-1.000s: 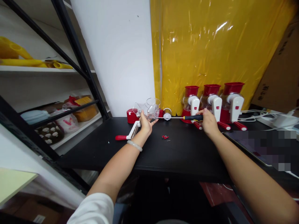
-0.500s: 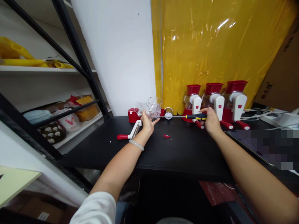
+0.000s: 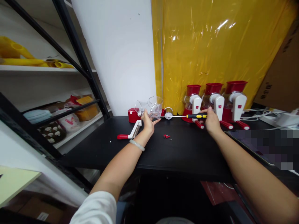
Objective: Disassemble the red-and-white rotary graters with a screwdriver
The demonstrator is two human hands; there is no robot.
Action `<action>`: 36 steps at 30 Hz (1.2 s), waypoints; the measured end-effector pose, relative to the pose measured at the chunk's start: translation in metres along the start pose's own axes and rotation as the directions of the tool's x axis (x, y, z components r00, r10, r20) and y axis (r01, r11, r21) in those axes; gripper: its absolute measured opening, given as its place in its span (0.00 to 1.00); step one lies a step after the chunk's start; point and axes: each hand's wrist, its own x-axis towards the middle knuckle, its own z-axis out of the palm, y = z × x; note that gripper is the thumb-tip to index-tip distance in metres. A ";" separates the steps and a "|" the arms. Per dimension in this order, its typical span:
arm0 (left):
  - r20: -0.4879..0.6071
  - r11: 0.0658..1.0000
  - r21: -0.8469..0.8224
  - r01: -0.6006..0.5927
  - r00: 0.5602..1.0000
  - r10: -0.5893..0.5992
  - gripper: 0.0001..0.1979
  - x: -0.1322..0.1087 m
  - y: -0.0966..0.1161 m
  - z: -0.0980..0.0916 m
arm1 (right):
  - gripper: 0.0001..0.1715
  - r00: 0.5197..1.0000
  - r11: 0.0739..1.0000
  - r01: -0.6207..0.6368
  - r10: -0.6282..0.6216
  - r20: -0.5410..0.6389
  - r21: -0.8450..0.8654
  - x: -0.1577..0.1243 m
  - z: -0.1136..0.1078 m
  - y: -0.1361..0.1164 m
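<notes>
My left hand [image 3: 148,122] grips a clear plastic grater body [image 3: 155,105] above the black table. With my right hand [image 3: 211,119] I hold a screwdriver [image 3: 196,116] by its black and yellow handle. Its long shaft points left, level, and the tip reaches the right side of the clear body; whether it touches a screw is too small to tell. Below my left hand lies a white crank handle [image 3: 135,129] with a red grip. A red base part [image 3: 133,115] stands behind it. Small red pieces [image 3: 166,136] and a thin metal pin [image 3: 170,139] rest on the table.
Three red and white hand-crank graters [image 3: 213,99] stand at the back right. A white round part [image 3: 168,114] sits behind the screwdriver shaft. White cables and a power strip [image 3: 285,119] lie at the right, near a dark flat device [image 3: 252,146]. Shelving [image 3: 90,74] rises at the left.
The clear body and my left hand have shifted very slightly to the right. The screwdriver handle has turned about its axis, showing more yellow.
</notes>
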 end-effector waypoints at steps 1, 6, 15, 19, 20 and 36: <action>0.003 1.000 -0.002 -0.011 1.000 0.011 0.22 0.000 0.000 0.000 | 0.30 1.000 0.997 0.000 -0.001 -0.017 -0.077 0.000 -0.001 0.001; 0.020 0.994 -0.005 -0.110 0.994 0.110 0.16 0.001 -0.002 -0.001 | 0.19 0.998 0.993 -0.025 0.032 -0.060 0.112 0.001 0.004 0.005; 0.116 0.992 -0.049 -0.118 0.986 0.123 0.17 -0.011 -0.002 0.002 | 0.28 0.987 0.957 -0.124 0.146 -0.068 0.262 0.016 0.004 0.009; 0.127 0.993 -0.103 -0.059 0.989 0.072 0.17 -0.010 0.002 0.003 | 0.32 0.992 0.996 -0.056 0.048 -0.118 -0.071 0.025 0.006 0.011; 0.137 0.993 -0.110 -0.038 0.989 0.053 0.17 -0.010 0.003 0.003 | 0.30 0.991 0.997 -0.064 0.059 -0.117 -0.041 0.025 0.008 0.012; 0.220 0.995 -0.022 0.102 0.971 -0.095 0.18 -0.011 -0.003 0.001 | 0.26 0.962 0.985 -0.159 0.170 -0.213 0.068 0.013 0.003 0.029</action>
